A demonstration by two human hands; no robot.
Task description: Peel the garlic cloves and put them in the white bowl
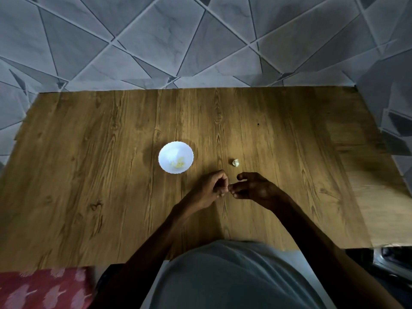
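A small white bowl (pixel 175 157) with a scalloped rim stands on the wooden table, with a few pale yellow peeled cloves lying in it. One unpeeled garlic clove (pixel 235 163) lies on the table to the bowl's right. Just in front of it, my left hand (pixel 211 190) and my right hand (pixel 256 188) meet fingertip to fingertip, pinching something tiny and pale between them. It is mostly hidden by the fingers, so I cannot tell if it is a clove or only skin.
The wooden table (pixel 111 175) runs back to a grey tiled wall (pixel 200 41). A red patterned cloth (pixel 44 288) lies at the near left below the table edge. A dark object (pixel 392 262) sits at the near right corner.
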